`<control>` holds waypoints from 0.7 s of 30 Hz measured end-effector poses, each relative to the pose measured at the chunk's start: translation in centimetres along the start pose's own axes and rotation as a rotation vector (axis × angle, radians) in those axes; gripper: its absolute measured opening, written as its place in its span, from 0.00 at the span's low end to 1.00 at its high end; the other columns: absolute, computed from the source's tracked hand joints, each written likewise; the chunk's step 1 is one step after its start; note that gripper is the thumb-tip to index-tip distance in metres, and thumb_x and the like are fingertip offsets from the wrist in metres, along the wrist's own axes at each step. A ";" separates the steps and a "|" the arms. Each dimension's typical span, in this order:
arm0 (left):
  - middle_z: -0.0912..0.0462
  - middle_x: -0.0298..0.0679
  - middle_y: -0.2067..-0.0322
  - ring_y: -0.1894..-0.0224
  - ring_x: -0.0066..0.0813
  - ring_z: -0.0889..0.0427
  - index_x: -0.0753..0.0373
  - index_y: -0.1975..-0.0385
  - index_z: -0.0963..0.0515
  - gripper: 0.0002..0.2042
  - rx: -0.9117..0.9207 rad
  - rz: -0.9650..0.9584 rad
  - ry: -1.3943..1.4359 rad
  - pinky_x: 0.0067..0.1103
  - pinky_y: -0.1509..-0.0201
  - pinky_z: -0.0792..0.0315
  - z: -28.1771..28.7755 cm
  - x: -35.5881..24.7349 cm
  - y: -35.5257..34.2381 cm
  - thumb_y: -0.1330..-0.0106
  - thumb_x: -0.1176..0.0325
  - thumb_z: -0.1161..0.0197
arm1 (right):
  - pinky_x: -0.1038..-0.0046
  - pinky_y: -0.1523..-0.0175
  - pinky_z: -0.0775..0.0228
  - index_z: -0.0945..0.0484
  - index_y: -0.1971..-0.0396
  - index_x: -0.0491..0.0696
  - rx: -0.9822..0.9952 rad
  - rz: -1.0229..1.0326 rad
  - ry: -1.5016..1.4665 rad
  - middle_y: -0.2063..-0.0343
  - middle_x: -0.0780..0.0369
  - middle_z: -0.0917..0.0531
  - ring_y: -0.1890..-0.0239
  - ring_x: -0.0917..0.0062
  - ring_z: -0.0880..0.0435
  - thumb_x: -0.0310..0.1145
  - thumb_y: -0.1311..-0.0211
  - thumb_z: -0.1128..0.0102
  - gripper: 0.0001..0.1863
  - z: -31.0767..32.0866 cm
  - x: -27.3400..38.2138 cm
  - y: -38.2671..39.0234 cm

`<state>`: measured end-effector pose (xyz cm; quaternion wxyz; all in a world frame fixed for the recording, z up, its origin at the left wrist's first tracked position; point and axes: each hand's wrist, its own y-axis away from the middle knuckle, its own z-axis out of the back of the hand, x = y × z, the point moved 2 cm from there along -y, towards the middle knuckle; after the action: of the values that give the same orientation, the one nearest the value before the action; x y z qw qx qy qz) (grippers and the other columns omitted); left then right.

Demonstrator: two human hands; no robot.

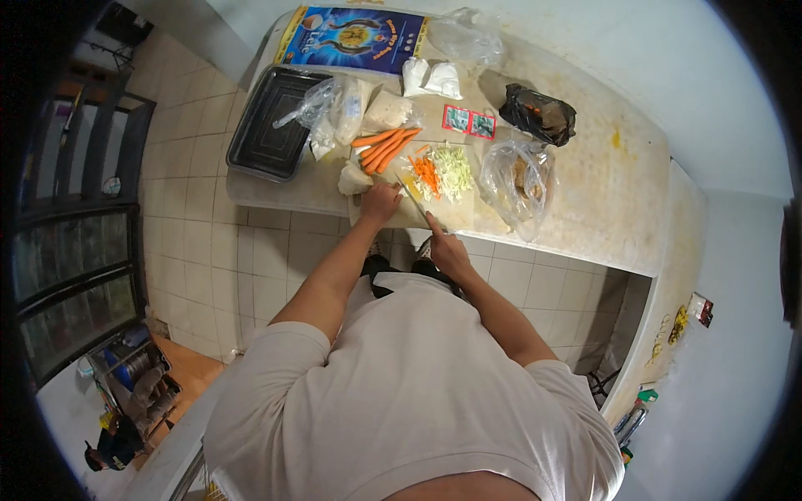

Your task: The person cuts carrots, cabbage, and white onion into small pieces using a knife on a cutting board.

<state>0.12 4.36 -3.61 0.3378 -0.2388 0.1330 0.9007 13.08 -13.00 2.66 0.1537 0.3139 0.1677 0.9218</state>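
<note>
My right hand [447, 246] grips the handle of a knife [414, 199], its blade reaching up over a pale cutting board [455, 213] at the counter's front edge. My left hand [380, 203] presses down on something on the board's left end; what lies under it is hidden. Beyond the blade lies a heap of shredded carrot [427, 174] and shredded pale green cabbage [455, 169]. Several whole carrots [386, 146] lie to the upper left of the board. A white vegetable chunk [352, 179] sits beside my left hand.
A black tray [267, 125] stands at the counter's left end. Clear plastic bags [338, 108], a bag with food [518, 179], a black bag [539, 113], a blue printed sack [355, 37] and small sachets [469, 122] crowd the counter [601, 192]. Tiled wall below.
</note>
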 end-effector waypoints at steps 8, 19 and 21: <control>0.18 0.48 0.63 0.60 0.46 0.21 0.62 0.57 0.20 0.17 -0.048 -0.041 0.016 0.36 0.52 0.28 -0.4 0.4 0.1 0.42 0.61 0.44 | 0.48 0.65 0.28 0.54 0.32 0.62 -0.010 -0.116 -0.006 0.76 0.43 0.20 0.73 0.46 0.20 0.32 0.38 0.53 0.35 1.6 -0.4 0.7; 0.20 0.50 0.69 0.63 0.49 0.21 0.54 0.48 0.23 0.21 -0.044 0.033 0.026 0.39 0.56 0.27 0.7 -1.0 0.5 0.43 0.64 0.46 | 0.48 0.62 0.29 0.53 0.32 0.60 -0.024 -0.084 -0.034 0.74 0.42 0.20 0.71 0.45 0.20 0.33 0.38 0.54 0.34 0.9 0.3 1.4; 0.20 0.50 0.69 0.63 0.50 0.21 0.52 0.47 0.24 0.21 -0.046 0.043 0.012 0.40 0.56 0.27 0.7 -1.0 0.5 0.43 0.64 0.47 | 0.48 0.62 0.28 0.52 0.32 0.59 -0.051 -0.072 -0.067 0.74 0.43 0.20 0.71 0.46 0.20 0.30 0.40 0.53 0.35 1.0 0.4 1.5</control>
<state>0.22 3.76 -2.50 0.3120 -0.2489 0.1193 0.9091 13.12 -13.92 4.24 0.2003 0.3345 0.1502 0.9085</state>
